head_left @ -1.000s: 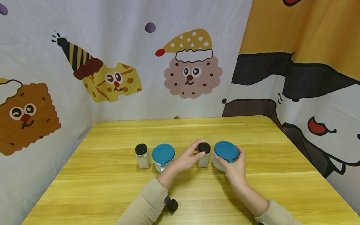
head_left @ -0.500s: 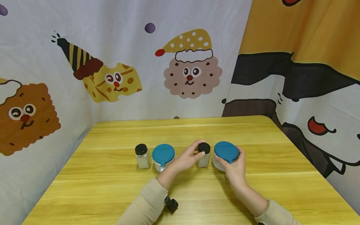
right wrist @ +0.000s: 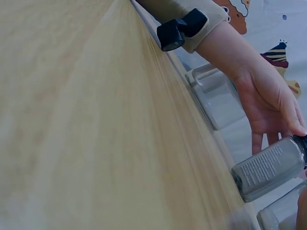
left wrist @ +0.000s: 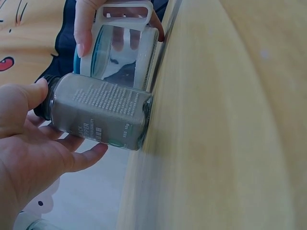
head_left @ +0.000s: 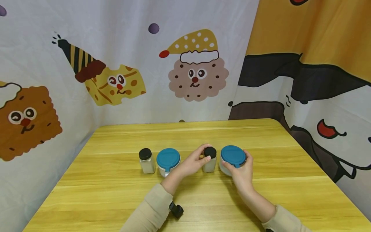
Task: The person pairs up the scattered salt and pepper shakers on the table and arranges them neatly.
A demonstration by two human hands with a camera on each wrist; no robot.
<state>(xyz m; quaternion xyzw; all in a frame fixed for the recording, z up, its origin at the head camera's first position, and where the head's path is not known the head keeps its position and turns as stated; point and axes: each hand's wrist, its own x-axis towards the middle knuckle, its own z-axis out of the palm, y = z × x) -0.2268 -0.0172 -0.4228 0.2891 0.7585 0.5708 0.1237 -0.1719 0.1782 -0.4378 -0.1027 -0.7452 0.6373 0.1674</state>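
My left hand [head_left: 191, 163] holds a square glass spice jar [head_left: 209, 165] by its black cap, thumb on the near side. In the left wrist view small print covers the spice jar [left wrist: 100, 112], whose base stands on the table. Just to its right, my right hand [head_left: 244, 174] grips a clear container with a blue lid [head_left: 233, 155], thumb in front and fingers round the right side. The container [left wrist: 117, 57] has a clear handle, and it too stands upright on the table. The right wrist view shows only a sliver of the right hand [right wrist: 301, 211].
Left of my left hand are a second blue-lidded container [head_left: 168, 159] and, beyond it, a second black-capped spice jar [head_left: 147, 163]. All stand in a row on the wooden table [head_left: 116, 199]. A printed curtain [head_left: 130, 42] hangs behind. A black wrist camera [head_left: 176, 210] juts from the left cuff.
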